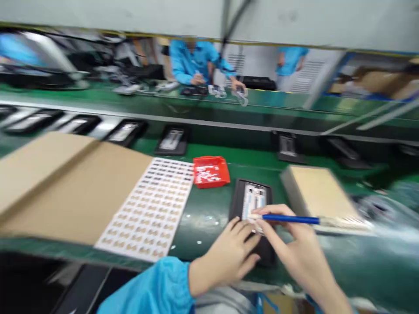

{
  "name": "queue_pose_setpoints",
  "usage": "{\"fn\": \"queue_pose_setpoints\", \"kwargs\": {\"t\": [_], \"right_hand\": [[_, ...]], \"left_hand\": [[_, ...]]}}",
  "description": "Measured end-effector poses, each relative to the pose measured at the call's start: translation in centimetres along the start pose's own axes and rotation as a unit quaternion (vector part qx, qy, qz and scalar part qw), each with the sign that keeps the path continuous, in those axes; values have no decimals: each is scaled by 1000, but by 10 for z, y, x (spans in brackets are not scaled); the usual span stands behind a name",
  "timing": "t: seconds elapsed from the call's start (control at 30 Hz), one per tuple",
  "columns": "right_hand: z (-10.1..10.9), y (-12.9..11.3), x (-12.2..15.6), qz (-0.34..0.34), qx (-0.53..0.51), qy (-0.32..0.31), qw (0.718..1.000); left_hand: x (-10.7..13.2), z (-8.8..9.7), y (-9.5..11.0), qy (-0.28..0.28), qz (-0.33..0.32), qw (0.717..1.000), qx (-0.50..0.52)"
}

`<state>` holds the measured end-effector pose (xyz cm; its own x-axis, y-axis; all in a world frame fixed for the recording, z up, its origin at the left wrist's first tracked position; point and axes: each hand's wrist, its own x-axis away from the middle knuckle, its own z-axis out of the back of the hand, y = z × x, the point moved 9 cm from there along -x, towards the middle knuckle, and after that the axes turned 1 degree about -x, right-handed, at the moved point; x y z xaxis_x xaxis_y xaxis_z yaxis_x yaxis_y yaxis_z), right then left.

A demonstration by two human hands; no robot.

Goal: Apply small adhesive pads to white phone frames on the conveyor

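Observation:
A black tray holding a small device with a white and blue face (252,198) lies on the green bench in front of me. My left hand (229,255) rests on the tray's near end, fingers stretched flat over it. My right hand (294,250) pinches a blue-handled tool (291,219), its tip touching the device's near edge. The picture is smeared by motion.
A white sheet of small labels (149,209) lies on brown cardboard (65,183) at the left. A red tray of small parts (210,171) sits behind. A brown box (319,192) stands at the right. Black trays ride a conveyor (170,140). People in blue coats (193,61) work opposite.

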<state>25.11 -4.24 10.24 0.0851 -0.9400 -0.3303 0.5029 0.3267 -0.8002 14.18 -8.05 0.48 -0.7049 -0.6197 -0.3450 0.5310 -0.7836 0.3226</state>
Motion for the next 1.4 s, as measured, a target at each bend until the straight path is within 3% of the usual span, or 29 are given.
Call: {"fn": "queue_pose_setpoints", "kwargs": {"t": [0.1,0.2,0.27,0.37,0.43,0.63,0.73,0.83,0.9,0.97,1.07,1.13,1.23,1.33,1.4], "right_hand": [[-44,-9,-51,5,-58,-96,994],[-113,-13,-95,19,-93,-199,976],[-157,-13,-119,62,-30,-235,970],[-206,-4,-142,136,139,-246,950],[-228,4,-148,154,193,-256,935],[-256,3,-142,159,209,-296,919],[-229,-10,-143,138,139,-239,951],[-160,-9,-135,68,-46,-121,989],[-112,11,-116,-1,-138,-72,988],[-68,39,-94,-65,-164,-32,984],[-16,83,-70,-116,-61,19,991],[-1,104,-65,-118,47,16,992],[-1,122,-67,-106,127,-15,986],[-4,129,-67,-98,146,-33,984],[-5,132,-64,-96,156,-39,982]], "left_hand": [[30,29,-27,83,117,989,-22],[79,53,-68,156,266,944,-118],[106,58,-88,166,330,912,-181],[122,51,-100,142,348,896,-238],[122,46,-99,125,344,895,-255],[119,49,-87,117,326,895,-280],[124,56,-89,133,305,905,-266],[136,64,-97,150,276,923,-222],[139,67,-103,151,253,936,-192],[131,70,-104,149,226,950,-156],[94,69,-83,144,155,975,-62],[55,62,-60,125,92,988,-10],[-5,38,-43,92,39,995,-4],[-51,9,-58,77,46,995,-38],[-69,-10,-72,62,59,995,-50]]}}
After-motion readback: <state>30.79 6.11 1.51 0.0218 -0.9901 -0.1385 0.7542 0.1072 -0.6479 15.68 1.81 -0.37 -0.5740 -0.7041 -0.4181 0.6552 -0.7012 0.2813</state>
